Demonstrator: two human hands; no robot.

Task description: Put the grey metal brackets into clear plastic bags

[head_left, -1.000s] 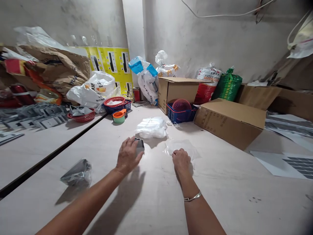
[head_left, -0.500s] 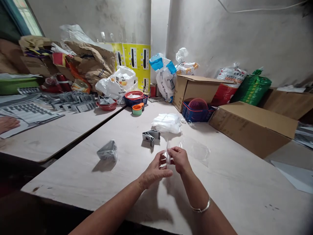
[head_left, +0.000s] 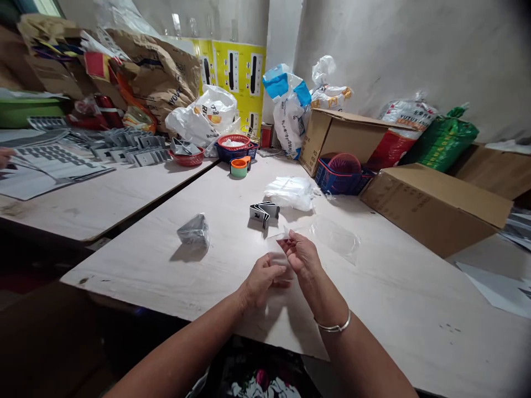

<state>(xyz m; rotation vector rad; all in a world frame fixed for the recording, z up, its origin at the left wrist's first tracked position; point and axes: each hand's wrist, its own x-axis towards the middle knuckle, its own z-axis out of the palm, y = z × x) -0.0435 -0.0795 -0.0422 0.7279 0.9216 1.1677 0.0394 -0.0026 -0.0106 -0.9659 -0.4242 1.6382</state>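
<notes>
Between my hands is a small clear plastic bag (head_left: 279, 251). My left hand (head_left: 262, 281) grips its lower left side, thumb over the film. At its upper edge, my right hand (head_left: 302, 253) pinches a corner between thumb and fingertips. Just beyond stand a few folded grey-and-black cards (head_left: 264, 213), nested in a zigzag. To the left sits a folded grey piece wrapped in clear plastic (head_left: 194, 232). A stack of clear bags (head_left: 289, 192) lies farther back, and a loose flat clear bag (head_left: 336, 237) is right of my right hand.
Tape rolls (head_left: 239, 167), a red basket (head_left: 234, 142) and a blue basket (head_left: 338, 176) stand toward the back. An open cardboard box (head_left: 431, 210) borders the right side. Many folded grey pieces (head_left: 133, 148) cover the left table; another person's hand (head_left: 5, 157) is at the far left edge.
My right hand has drawn up and the bag is now spread flatter between both hands. The view has tilted down. The other person's hand at the far left has moved back.
</notes>
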